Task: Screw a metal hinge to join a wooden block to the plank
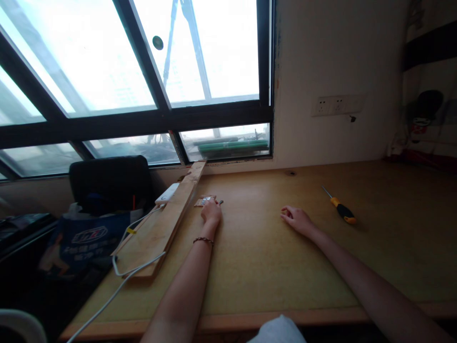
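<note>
Two hands: your left hand (211, 213) bends its fingers over the small flat pack (203, 200); your right hand (298, 220) is well apart from it, half open, with nothing visible in it.
Small flat pack: it lies on the desk (257, 267) just beside the wooden plank (171, 224); thin, rectangular, brownish at the border, with pale shiny patches.
Dark short piece (221, 202): it sticks out beside your left fingers; I cannot tell if they grip it.
Work at the pack: I judge that you are handling it, or picking at its small contents.
Next touch: this probably calls for a light fingertip pinch, for parts so small.
Screwdriver (339, 205): slim metal shaft, thick yellow-and-black handle; nobody touches it.
Wooden plank: long, straight, pale-grained.
Desk top: smooth, yellowish, slightly glossy.
</note>
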A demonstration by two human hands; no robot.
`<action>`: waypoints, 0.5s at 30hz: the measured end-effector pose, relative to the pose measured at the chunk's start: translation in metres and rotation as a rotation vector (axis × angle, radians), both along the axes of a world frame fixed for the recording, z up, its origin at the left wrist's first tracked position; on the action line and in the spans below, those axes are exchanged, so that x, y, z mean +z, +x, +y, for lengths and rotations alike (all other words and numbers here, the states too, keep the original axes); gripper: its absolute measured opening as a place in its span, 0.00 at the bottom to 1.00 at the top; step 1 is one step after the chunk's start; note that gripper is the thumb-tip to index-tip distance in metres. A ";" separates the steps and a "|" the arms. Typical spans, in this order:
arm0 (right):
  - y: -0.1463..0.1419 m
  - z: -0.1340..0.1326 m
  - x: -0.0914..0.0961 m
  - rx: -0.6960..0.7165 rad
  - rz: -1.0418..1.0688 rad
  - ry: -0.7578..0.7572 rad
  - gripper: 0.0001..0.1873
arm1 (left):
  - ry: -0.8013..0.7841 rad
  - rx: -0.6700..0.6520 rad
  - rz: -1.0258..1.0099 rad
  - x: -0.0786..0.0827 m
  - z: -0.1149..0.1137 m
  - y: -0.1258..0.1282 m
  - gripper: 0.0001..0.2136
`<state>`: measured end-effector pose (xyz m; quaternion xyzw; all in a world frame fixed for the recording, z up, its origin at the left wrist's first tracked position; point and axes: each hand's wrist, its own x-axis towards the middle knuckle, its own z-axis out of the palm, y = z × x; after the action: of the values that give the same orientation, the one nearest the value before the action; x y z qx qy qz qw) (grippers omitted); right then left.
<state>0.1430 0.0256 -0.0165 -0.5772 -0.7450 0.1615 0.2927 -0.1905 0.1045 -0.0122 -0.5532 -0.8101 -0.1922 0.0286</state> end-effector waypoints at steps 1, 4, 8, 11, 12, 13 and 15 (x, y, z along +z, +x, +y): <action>0.000 0.000 0.000 0.000 0.001 0.000 0.13 | -0.012 -0.005 0.007 0.000 0.000 0.001 0.15; 0.000 0.000 0.000 -0.003 -0.003 -0.001 0.13 | -0.033 -0.017 0.043 0.000 0.000 0.004 0.16; 0.000 0.000 0.000 -0.003 -0.011 0.003 0.13 | -0.041 -0.052 0.105 -0.001 -0.001 0.005 0.16; 0.000 0.000 0.000 -0.007 -0.009 -0.003 0.13 | -0.034 -0.068 0.138 -0.002 -0.001 0.005 0.16; 0.000 0.000 0.000 -0.009 -0.006 -0.006 0.13 | -0.034 -0.069 0.146 -0.002 -0.001 0.005 0.16; -0.001 0.000 0.001 -0.010 -0.002 -0.009 0.13 | -0.037 -0.070 0.152 -0.003 -0.001 0.005 0.16; -0.001 0.000 0.001 -0.010 0.006 -0.009 0.13 | -0.052 -0.071 0.154 -0.004 -0.001 0.005 0.16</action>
<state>0.1424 0.0255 -0.0152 -0.5816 -0.7406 0.1653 0.2931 -0.1859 0.1035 -0.0159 -0.5951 -0.7902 -0.1289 0.0695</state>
